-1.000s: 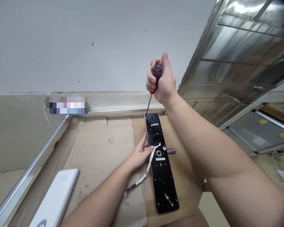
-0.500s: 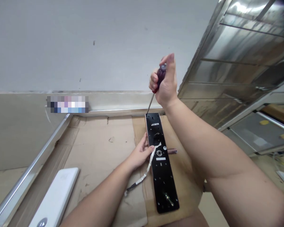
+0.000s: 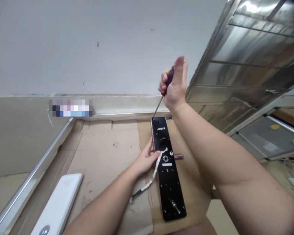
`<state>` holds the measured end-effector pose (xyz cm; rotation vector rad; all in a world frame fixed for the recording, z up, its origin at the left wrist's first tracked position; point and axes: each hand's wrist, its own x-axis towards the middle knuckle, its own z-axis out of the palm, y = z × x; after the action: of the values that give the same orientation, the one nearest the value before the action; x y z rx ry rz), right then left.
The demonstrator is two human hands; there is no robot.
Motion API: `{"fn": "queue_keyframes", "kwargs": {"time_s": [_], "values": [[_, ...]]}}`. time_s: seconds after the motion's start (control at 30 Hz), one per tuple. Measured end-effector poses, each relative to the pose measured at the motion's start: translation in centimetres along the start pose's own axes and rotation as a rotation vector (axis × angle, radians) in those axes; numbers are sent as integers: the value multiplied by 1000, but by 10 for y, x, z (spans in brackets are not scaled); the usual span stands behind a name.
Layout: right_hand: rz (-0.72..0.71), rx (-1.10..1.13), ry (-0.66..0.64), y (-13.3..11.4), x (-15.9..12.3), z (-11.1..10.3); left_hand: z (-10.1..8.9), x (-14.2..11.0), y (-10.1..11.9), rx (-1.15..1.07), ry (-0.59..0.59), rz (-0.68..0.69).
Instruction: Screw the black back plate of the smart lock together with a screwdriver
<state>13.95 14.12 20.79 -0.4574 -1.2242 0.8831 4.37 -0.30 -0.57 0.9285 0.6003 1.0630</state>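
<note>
- While the right hand (image 3: 175, 85) stays clear of the plate, its fingers wrap the screwdriver (image 3: 167, 85) and press together round the dark purple handle, the thumb raised alongside.
- The screwdriver's thin shaft slants down and left; its tip (image 3: 153, 117) reaches the top left corner of the plate, and whether it sits in a screw cannot be told.
- The left hand (image 3: 144, 160) holds no tool: its fingers lie close together, pressed on the plate's left edge about midway.
- The plate (image 3: 167, 182), black with a copper-toned rim, lies flat near the far edge of the cardboard (image 3: 105, 153).
- A white-wrapped cable (image 3: 152, 176) runs from the plate's middle, just beside the left fingertips, down to the cardboard.
- A short copper-toned rod (image 3: 178, 157) juts from under the plate's right edge.
- A white panel (image 3: 57, 205) lies at the near left of the cardboard.
</note>
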Motion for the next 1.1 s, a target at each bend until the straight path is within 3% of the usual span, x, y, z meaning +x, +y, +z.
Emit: {"fn": "queue_keyframes", "kwargs": {"time_s": [0.17, 0.37, 0.63, 0.87, 1.1], "values": [[36, -67, -40, -1, 5, -4, -2, 1, -4, -38, -16, 13], [175, -91, -49, -8, 11, -6, -4, 2, -7, -36, -21, 33], [30, -106, -36, 3, 3, -5, -6, 2, -8, -15, -14, 8], [173, -108, -78, 2, 16, -10, -5, 3, -8, -21, -18, 36], [76, -88, -48, 5, 7, -11, -7, 2, -10, -3, 10, 14]]}}
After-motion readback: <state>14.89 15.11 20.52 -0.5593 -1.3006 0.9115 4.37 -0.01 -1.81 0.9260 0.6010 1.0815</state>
